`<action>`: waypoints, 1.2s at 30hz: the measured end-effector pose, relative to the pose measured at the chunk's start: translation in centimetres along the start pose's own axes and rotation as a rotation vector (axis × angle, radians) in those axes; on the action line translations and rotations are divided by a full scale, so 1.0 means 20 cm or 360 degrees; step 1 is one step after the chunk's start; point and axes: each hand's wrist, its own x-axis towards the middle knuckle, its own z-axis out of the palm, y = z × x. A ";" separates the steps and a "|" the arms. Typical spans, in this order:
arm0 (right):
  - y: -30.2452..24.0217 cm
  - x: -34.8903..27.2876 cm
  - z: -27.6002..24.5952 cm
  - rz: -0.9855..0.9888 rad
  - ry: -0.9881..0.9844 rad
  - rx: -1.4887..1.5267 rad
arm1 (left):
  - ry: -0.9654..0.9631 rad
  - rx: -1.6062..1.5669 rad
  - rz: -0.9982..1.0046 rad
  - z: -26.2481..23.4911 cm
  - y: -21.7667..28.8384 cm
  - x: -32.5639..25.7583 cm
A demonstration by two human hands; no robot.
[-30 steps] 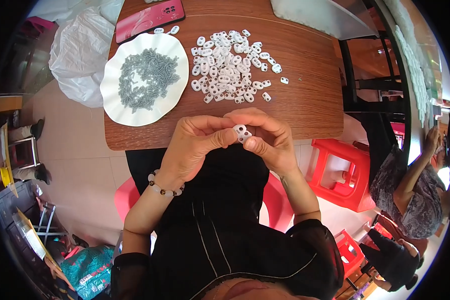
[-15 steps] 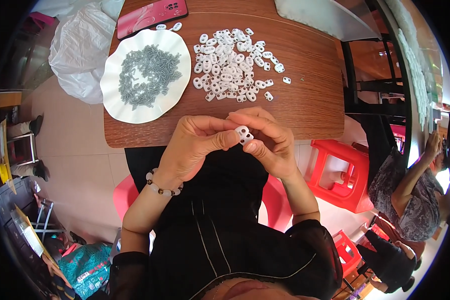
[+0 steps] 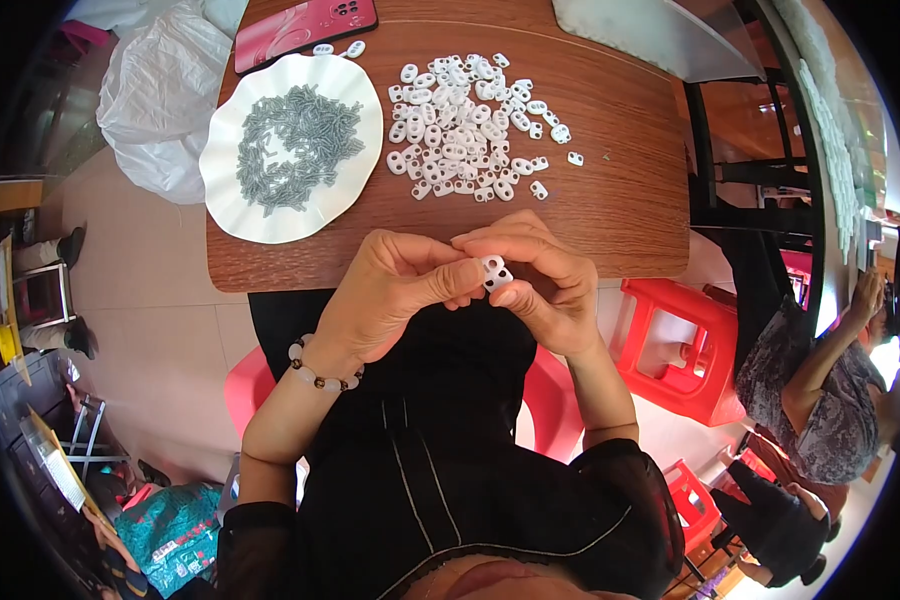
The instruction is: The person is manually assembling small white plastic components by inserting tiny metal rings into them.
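Above my lap, just off the table's near edge, a small white plastic cord lock [image 3: 495,273] with round holes is pinched between my two hands. My left hand [image 3: 410,290] has its thumb and fingers closed on its left side. On its other side, my right hand [image 3: 540,280] holds it with thumb below and fingers curled over the top. The fingers hide part of the piece. Beyond the hands lies a loose heap of similar white two-hole pieces [image 3: 460,130]. Small grey metal springs [image 3: 320,130] are spread on a white wavy-rimmed plate [image 3: 232,215] at the left.
The brown wooden table [image 3: 620,220] carries a pink phone [image 3: 305,35] at its far left, with two white pieces beside it. A white plastic bag [image 3: 160,110] hangs left of the table. Red stools [image 3: 705,385] stand at the right, where other people sit.
Both hands have shifted slightly to the right with the cord lock, which has turned a little between the fingers. The heap, plate and springs stay as they were.
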 end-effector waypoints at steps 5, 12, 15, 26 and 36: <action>-0.01 0.01 0.00 -0.0051 -0.0022 -0.0035 | -0.0007 0.0021 0.0008 0.00 0.00 -0.01; 0.00 0.01 -0.01 -0.0096 -0.0041 -0.0042 | 0.0026 0.0137 0.0021 0.03 0.03 -0.02; 0.00 0.01 -0.01 -0.0092 -0.0041 -0.0043 | 0.0007 0.0182 0.0073 0.02 0.01 -0.01; 0.00 0.01 0.01 -0.0154 -0.0089 -0.0146 | 0.0019 0.0154 -0.0016 0.05 0.05 -0.02; 0.01 -0.02 0.03 -0.0180 -0.0047 -0.0121 | 0.0011 0.0101 -0.0066 0.06 0.05 -0.04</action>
